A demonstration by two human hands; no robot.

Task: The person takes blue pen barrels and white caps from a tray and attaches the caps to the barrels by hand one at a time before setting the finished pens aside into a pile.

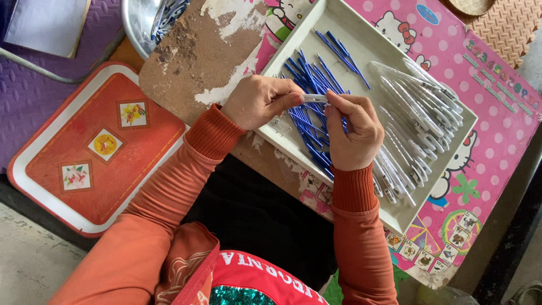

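Both my left hand (257, 101) and right hand (350, 130) are pinching one white pen barrel (315, 98) over the tray (395, 217). A finger slip probably drops it among the blue refills (307, 121).

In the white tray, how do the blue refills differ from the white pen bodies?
The blue refills are thin, dark blue sticks; the white pen bodies are thicker and pale. The refills lie on the tray's left side, the bodies on its right. Both are loose heaps of long, slim parts.

We find the white tray (293, 148) crowded — blue refills (307, 85) beneath our hands, white pen barrels (420, 121) heaped to the right — open only along its bare top strip.
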